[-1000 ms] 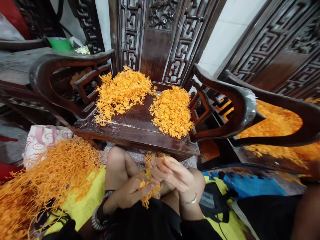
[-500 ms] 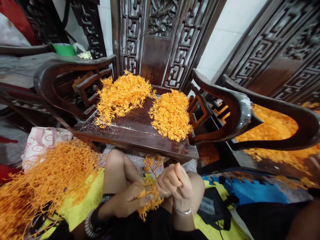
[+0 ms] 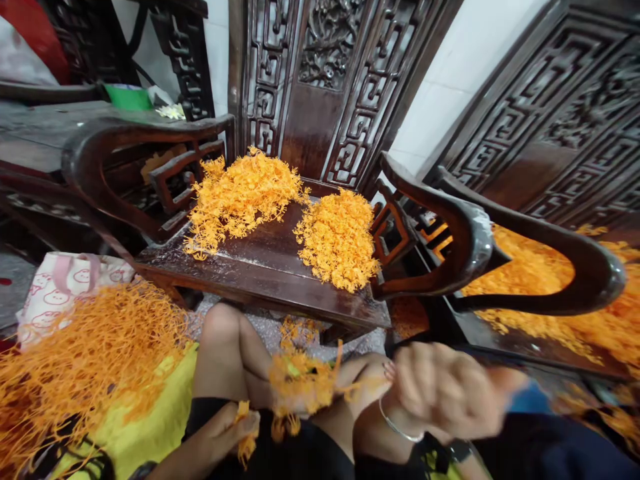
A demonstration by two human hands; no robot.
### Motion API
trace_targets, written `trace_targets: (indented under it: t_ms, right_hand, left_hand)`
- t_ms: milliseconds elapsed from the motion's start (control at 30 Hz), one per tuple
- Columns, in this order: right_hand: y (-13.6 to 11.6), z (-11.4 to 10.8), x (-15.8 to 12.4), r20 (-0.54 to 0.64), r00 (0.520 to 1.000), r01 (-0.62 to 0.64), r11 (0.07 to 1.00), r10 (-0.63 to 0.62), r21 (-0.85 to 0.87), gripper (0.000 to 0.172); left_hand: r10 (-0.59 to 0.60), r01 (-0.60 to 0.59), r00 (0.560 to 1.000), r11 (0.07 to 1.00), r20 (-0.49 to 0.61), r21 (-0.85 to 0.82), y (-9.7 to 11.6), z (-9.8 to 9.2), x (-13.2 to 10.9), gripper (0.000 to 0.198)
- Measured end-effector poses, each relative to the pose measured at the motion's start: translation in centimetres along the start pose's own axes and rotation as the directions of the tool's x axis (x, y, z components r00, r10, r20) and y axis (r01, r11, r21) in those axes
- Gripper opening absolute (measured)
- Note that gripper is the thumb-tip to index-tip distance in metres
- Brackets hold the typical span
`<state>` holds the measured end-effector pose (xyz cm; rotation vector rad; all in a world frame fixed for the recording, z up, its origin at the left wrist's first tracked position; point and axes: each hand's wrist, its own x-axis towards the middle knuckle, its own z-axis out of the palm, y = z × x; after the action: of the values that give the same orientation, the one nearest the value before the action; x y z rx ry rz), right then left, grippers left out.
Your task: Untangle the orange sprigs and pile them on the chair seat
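1. The left hand [image 3: 233, 428] sits low over the lap, thumb and fingers closed together on an orange piece [image 3: 245, 437] that sticks out above and below the grip.
2. The right hand [image 3: 447, 387], a bracelet [image 3: 400, 430] at its wrist, is blurred by motion. Its fingers look curled, but whether that grip pinches anything cannot be told.
3. Between the two hands, over the lap, a blurred orange cluster [image 3: 303, 383] shows, with a thin strand stretching from it toward the right hand's side. Whether the strand is held there is unclear.
4. Beyond the knees stands a dark wooden chair [image 3: 273, 247] with curved arms and a carved back [image 3: 313, 127].
5. On its seat lie two piles of curly orange bits: a loose left heap [image 3: 250, 190], spreading to the seat's front left, and a denser right heap [image 3: 340, 240] near the right arm. Bare wood shows between them.
6. More scraps [image 3: 297, 330] lie on the speckled floor under the chair's front edge.
7. At the left, a big tangle [image 3: 110, 333] of long orange strands rests partly over a yellow mat [image 3: 143, 417], just beside a white bag [image 3: 55, 287] with pink handles.
8. At the right, more orange bits [image 3: 540, 267] cover the seat of a second chair [image 3: 600, 273].
9. At the upper left, a green bowl [image 3: 127, 97] stands on a bench [image 3: 30, 143].
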<state>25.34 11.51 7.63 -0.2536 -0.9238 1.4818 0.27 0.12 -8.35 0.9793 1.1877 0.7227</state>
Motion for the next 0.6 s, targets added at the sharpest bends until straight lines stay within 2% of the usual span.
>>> trace_targets:
  t_ms: [33,67,133,167,233,300,400,467,500,600]
  right_hand:
    - [0.5,0.4,0.3,0.11,0.994,-0.005,0.999,0.0,0.04,0.07]
    - [1.3,0.8,0.7,0.161,0.986,-0.055,0.996,0.043,0.067,0.066]
    - [3.0,1.3,1.4,0.096,0.98,-0.183,0.977,0.173,0.11,0.06]
    - [3.7,1.4,1.7,0.053,0.978,-0.209,0.968,0.203,0.14,0.059]
    - [4.5,1.4,2.1,-0.023,0.975,-0.214,0.958,0.223,0.19,0.056]
    - [4.7,1.2,2.3,-0.077,0.968,-0.219,0.953,0.239,0.207,0.054]
    - [4.4,1.0,2.2,-0.131,0.964,-0.201,0.954,0.233,0.222,0.05]
    - [4.4,0.9,1.9,-0.159,0.962,-0.182,0.954,0.223,0.238,0.046]
    - [4.5,0.8,1.6,-0.172,0.958,-0.184,0.952,0.229,0.245,0.045]
    - [4.7,0.3,0.7,-0.205,0.938,-0.224,0.94,0.279,0.257,0.041]
  left_hand:
    - [-0.001,0.002,1.0,1.0,-0.012,0.008,0.3,0.1,0.2,0.045]
    - [0.001,-0.001,1.0,1.0,-0.026,0.008,0.9,0.2,0.5,0.048]
    - [0.084,-0.084,0.996,0.996,-0.014,-0.016,2.9,0.4,1.4,0.053]
    - [0.13,-0.13,0.991,0.991,0.009,-0.04,4.0,0.4,1.9,0.054]
    - [0.217,-0.216,0.976,0.973,-0.002,-0.082,5.9,0.3,2.9,0.05]
    - [0.304,-0.306,0.951,0.951,-0.062,-0.034,7.4,0.0,4.2,0.044]
    - [0.457,-0.425,0.882,0.876,-0.11,0.229,9.6,-0.5,7.2,0.038]
    - [0.559,-0.452,0.82,0.763,-0.121,0.462,11.4,-0.3,10.1,0.035]
    - [0.603,-0.429,0.787,0.684,-0.127,0.59,12.3,0.1,11.7,0.033]
    - [0.625,-0.353,0.76,0.628,-0.179,0.694,14.7,1.7,16.5,0.025]
